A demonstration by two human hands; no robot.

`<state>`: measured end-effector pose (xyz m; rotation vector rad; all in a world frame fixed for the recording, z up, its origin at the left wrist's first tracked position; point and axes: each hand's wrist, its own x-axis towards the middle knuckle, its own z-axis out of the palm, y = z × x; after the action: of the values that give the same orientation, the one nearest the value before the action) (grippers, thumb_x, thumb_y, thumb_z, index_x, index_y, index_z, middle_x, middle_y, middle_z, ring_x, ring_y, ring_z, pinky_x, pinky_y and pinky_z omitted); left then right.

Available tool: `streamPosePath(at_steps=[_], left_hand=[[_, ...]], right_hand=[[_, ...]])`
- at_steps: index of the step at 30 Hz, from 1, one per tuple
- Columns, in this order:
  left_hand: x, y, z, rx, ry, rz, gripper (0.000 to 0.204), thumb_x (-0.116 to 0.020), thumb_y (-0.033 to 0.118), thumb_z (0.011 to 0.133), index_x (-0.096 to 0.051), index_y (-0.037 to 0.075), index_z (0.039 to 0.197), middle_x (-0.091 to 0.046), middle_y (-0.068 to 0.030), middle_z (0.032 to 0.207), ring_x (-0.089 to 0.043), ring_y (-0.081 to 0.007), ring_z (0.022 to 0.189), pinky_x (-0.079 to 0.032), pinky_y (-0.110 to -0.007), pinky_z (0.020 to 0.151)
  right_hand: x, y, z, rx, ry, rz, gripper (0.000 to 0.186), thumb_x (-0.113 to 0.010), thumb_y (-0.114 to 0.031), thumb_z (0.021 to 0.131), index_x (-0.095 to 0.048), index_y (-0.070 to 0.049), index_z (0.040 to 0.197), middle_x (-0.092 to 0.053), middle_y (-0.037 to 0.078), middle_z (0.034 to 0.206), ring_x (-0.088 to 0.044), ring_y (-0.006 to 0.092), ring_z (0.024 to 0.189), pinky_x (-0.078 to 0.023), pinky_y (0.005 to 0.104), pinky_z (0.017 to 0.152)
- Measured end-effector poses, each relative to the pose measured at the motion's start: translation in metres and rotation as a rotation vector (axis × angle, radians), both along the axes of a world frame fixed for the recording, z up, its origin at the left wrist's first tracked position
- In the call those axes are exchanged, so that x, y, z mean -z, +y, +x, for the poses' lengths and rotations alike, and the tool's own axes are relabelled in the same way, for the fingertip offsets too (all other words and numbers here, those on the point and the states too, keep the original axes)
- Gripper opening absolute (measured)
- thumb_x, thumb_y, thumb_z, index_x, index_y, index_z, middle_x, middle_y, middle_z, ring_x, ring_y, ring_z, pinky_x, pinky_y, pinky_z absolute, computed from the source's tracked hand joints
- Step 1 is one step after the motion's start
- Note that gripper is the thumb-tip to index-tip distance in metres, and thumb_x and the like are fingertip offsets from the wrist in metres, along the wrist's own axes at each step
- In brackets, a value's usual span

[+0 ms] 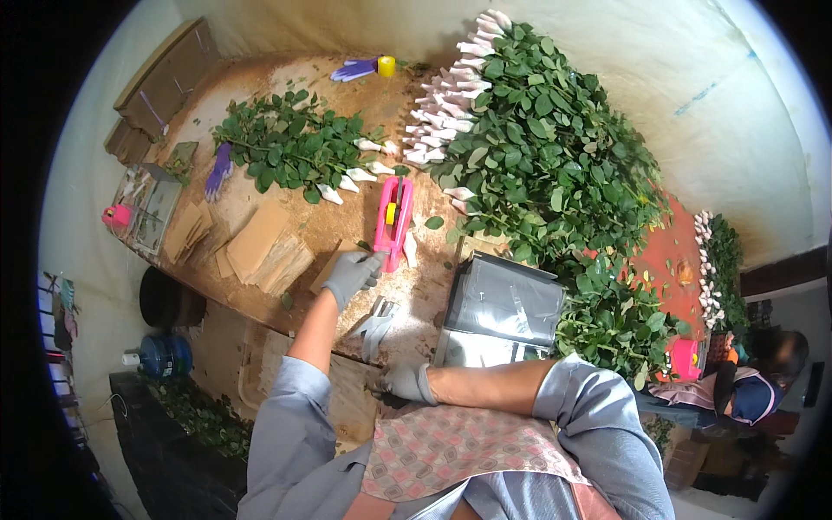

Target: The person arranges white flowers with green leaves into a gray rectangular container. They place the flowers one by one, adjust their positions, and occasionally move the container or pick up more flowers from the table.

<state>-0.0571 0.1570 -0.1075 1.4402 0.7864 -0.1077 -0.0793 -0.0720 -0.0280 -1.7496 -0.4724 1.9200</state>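
My left hand [351,277], in a grey glove, has its fingers curled at the near end of a pink tape dispenser [400,230] with yellow tape; what they grip is hard to make out. My right hand [401,381], also grey-gloved, is low by the table's front edge, fingers curled and their contents hidden. Grey scissors or strips [374,325] lie between my hands. Left of the dispenser are brown paper sheets [257,238] and some pale wrapped rose heads on leafy stems [286,143]. A dark glossy sleeve stack [503,299] lies to the right.
A large pile of wrapped roses [555,130] fills the back right. Purple gloves [218,169], a yellow roll [386,67] and a tray [156,212] are on the table [321,78]. A water jug [165,355] stands below left. A co-worker [754,390] is at far right.
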Motion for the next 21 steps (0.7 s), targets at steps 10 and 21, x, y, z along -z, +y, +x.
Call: streamPosePath(at_steps=[10, 21], left_hand=[[0.021, -0.011, 0.028, 0.301, 0.109, 1.204, 0.03, -0.074, 0.026, 0.087, -0.076, -0.003, 0.08, -0.073, -0.0142, 0.071, -0.07, -0.02, 0.065, -0.055, -0.038, 0.065], [-0.107, -0.11, 0.151, 0.141, -0.38, 0.3, 0.023, -0.072, 0.021, 0.093, -0.07, -0.001, 0.087, -0.067, -0.0026, 0.073, -0.057, -0.008, 0.06, -0.044, -0.026, 0.053]], right_hand=[[0.049, -0.035, -0.009, 0.319, 0.03, 0.118, 0.024, -0.066, -0.024, 0.096, -0.073, -0.001, 0.095, -0.066, 0.005, 0.074, -0.059, 0.0158, 0.064, -0.047, 0.0321, 0.058], [-0.134, -0.206, 0.111, 0.728, -0.654, 0.895, 0.022, -0.059, -0.019, 0.103, -0.062, -0.001, 0.09, -0.059, 0.007, 0.085, -0.057, 0.016, 0.074, -0.048, 0.0327, 0.067]])
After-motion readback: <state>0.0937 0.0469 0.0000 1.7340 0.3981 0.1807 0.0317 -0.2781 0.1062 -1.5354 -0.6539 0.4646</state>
